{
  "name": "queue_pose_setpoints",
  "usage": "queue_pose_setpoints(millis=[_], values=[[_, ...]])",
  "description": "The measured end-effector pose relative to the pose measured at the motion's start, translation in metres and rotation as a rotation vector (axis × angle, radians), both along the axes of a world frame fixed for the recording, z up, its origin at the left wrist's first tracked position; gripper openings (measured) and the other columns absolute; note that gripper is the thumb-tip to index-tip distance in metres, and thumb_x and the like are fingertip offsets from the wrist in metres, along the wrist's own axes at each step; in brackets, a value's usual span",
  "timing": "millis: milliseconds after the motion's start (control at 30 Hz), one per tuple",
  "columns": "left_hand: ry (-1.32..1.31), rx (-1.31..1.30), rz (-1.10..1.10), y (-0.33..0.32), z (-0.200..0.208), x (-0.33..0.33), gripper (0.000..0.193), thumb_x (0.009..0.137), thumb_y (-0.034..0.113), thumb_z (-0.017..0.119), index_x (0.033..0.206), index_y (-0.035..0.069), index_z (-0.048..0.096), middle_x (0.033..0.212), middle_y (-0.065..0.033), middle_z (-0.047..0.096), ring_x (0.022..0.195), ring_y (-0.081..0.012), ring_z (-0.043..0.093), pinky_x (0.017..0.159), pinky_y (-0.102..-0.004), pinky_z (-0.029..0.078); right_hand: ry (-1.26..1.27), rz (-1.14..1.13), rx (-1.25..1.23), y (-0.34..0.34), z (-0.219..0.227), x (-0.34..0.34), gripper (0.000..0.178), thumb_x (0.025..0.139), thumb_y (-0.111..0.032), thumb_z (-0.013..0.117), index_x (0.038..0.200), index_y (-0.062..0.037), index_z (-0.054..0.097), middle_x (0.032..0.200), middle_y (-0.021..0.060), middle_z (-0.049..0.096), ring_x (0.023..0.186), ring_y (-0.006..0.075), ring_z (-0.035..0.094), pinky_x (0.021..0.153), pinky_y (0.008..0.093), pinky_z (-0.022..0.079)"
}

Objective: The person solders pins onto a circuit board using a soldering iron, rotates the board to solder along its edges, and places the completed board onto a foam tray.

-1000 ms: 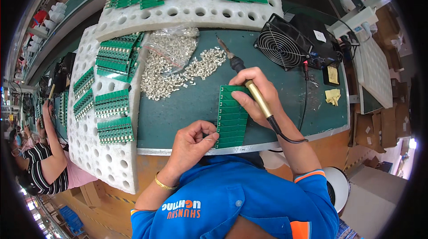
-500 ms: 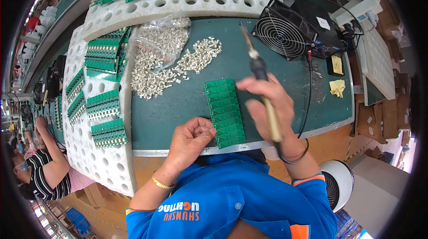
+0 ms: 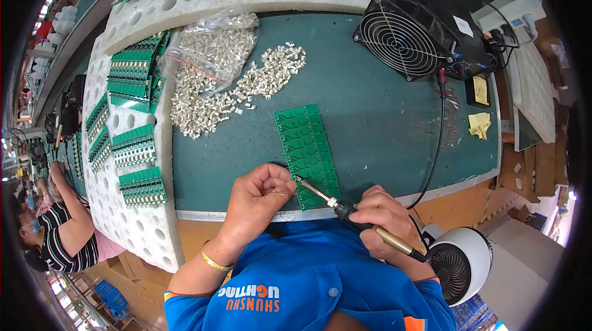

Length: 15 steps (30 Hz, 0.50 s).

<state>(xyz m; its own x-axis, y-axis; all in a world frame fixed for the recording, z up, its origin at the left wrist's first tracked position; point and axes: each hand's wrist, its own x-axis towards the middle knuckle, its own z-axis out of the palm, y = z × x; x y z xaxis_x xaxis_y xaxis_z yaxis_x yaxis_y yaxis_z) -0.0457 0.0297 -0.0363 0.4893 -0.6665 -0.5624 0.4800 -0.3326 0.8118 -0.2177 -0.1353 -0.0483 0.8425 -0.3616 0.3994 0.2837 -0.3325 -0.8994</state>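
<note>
A panel of green circuit boards [image 3: 306,146] lies on the dark green bench top, close to the front edge. My right hand [image 3: 385,217] grips a soldering iron [image 3: 344,209] by its handle. The metal tip points left and meets the panel's lower left edge, where contact pins show. At that same edge, my left hand [image 3: 256,198] has thumb and fingers pinched together on a thin solder wire [image 3: 277,193], whose loose end sticks out below the fingers. The wire's other end near the iron tip is too small to make out.
Small white connectors [image 3: 271,72] are heaped at upper left beside a clear plastic bag [image 3: 216,47] of them. White foam boards [image 3: 145,229] at left and back carry more circuit panels. A black fan [image 3: 401,38] stands back right, near a yellow sponge [image 3: 479,125]. Another person sits far left.
My right hand has swung the soldering iron from pointing up and away down to the panel's left edge. My left hand stays at that edge, still pinching the wire.
</note>
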Motion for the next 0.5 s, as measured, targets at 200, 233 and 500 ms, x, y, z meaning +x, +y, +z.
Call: queue_pose_setpoints(millis=[200, 233, 500], values=[[0.009, -0.007, 0.023, -0.0016, 0.0001, -0.0017, 0.004, 0.090, 0.002, 0.060, 0.094, 0.001, 0.059, 0.083, 0.0032, 0.061, 0.074, -0.0004, 0.052, 0.066, -0.0162, 0.041, -0.021, -0.008, -0.035, -0.0020, -0.0041, -0.0003, 0.019, 0.085, -0.018, 0.066, 0.095, -0.0006, 0.066, 0.076, 0.0111, 0.059, 0.061, 0.0237, 0.054, 0.058, 0.0350, 0.044], [-0.002, -0.022, 0.042, -0.0022, -0.0001, -0.0025, 0.003, 0.090, 0.002, 0.061, 0.093, 0.001, 0.059, 0.081, 0.0036, 0.061, 0.069, 0.0011, 0.050, 0.060, -0.0151, 0.038, -0.013, -0.009, -0.035, -0.0026, -0.0042, -0.0009, 0.019, 0.085, -0.017, 0.066, 0.094, -0.0006, 0.066, 0.076, 0.0111, 0.060, 0.061, 0.0238, 0.054, 0.058, 0.0352, 0.044], [0.003, 0.001, 0.020, -0.0012, 0.0004, -0.0003, 0.004, 0.090, 0.002, 0.060, 0.094, 0.001, 0.059, 0.084, 0.0030, 0.062, 0.074, -0.0004, 0.052, 0.065, -0.0163, 0.041, 0.010, 0.011, -0.020, -0.0041, -0.0055, -0.0006, 0.020, 0.086, -0.018, 0.066, 0.095, -0.0008, 0.066, 0.077, 0.0113, 0.060, 0.062, 0.0241, 0.055, 0.059, 0.0354, 0.045]])
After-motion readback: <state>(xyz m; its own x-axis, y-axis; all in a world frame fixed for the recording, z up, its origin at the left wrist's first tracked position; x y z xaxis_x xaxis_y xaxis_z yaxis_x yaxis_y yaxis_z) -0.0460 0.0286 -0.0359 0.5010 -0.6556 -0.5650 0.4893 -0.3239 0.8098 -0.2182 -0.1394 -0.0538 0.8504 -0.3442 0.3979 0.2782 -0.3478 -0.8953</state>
